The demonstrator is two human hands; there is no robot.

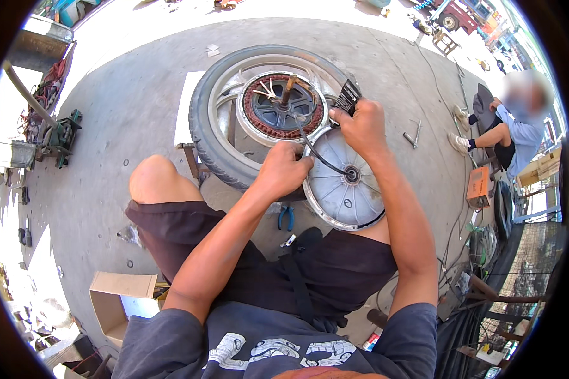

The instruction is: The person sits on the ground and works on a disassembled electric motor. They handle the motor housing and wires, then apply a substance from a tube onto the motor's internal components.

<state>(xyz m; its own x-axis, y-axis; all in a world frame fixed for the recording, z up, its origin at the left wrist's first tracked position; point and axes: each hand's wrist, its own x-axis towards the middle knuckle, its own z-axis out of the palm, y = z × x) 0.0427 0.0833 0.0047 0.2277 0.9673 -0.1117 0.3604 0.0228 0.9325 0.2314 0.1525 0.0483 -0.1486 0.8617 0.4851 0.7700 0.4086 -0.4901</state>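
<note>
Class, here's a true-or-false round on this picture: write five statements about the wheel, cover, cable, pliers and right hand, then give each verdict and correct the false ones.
1. The right hand holds a dark object. True.
2. The wheel stands upright. False: the wheel lies flat, one face upward.
3. The black cable reaches the middle of the round grey cover. True.
4. The blue pliers appear below the wheel in the picture. True.
5. The blue pliers are being gripped. False: no hand touches them.
</note>
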